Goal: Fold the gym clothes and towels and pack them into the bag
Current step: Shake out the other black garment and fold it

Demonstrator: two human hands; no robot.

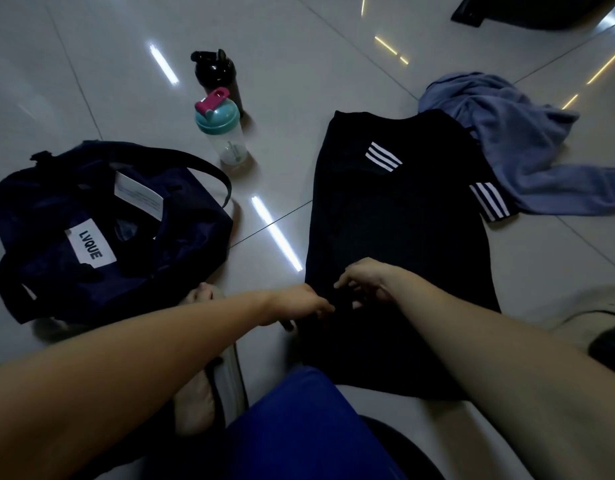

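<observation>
One bag [39, 202], one black shirt [396, 220], one blue cloth [517, 140], two bottles: black bottle [217, 76], clear bottle [226, 133].

The glossy, pale-tiled floor [126, 64] carried a slumped navy bag [181, 251] at the left. Beyond it stood a black bottle [217, 76] and, just beside it, a clear bottle [226, 133] with a teal lid. A black shirt [385, 220] lay flat in the middle, and a crumpled blue cloth [527, 143] overlapped its far right corner.
</observation>
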